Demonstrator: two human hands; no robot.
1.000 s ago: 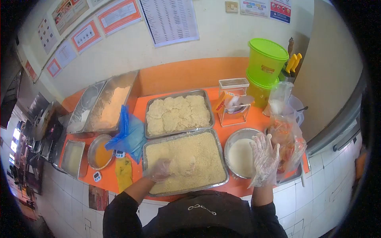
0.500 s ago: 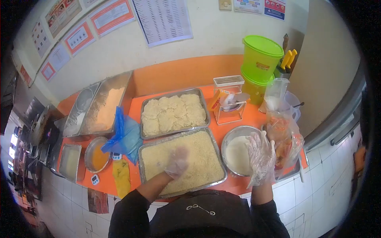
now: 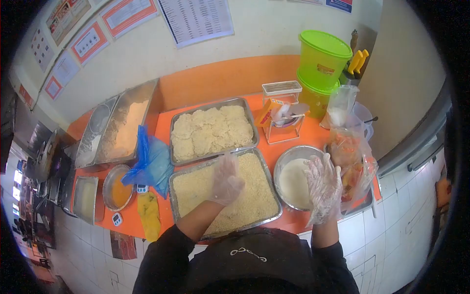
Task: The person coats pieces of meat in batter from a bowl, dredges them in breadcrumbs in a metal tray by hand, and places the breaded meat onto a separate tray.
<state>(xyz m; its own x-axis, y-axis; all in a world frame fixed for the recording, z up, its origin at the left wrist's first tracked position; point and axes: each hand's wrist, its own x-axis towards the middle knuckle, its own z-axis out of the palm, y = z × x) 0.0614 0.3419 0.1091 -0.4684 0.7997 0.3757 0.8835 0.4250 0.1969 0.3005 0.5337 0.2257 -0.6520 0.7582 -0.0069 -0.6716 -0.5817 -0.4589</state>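
My left hand, in a clear plastic glove, is over the near metal tray of pale breadcrumbs. Its fingers stretch toward the far rim, and nothing shows in them. My right hand, gloved and smeared with white, hovers palm inward at the right side of a steel bowl of white batter. Its fingers are extended and hold nothing visible. Behind the crumbs, a second metal tray carries several crumb-coated pieces packed together.
At left stand deep metal bins with orange powder, an orange-liquid bowl, a blue plastic bag, a timer and a yellow cloth. Right are a clear bag of food, green tubs, a wire rack and yellow-handled knives.
My left hand has moved up and slightly right across the crumbs toward the far rim. My right hand stays beside the batter bowl, and the head view has tilted slightly down.
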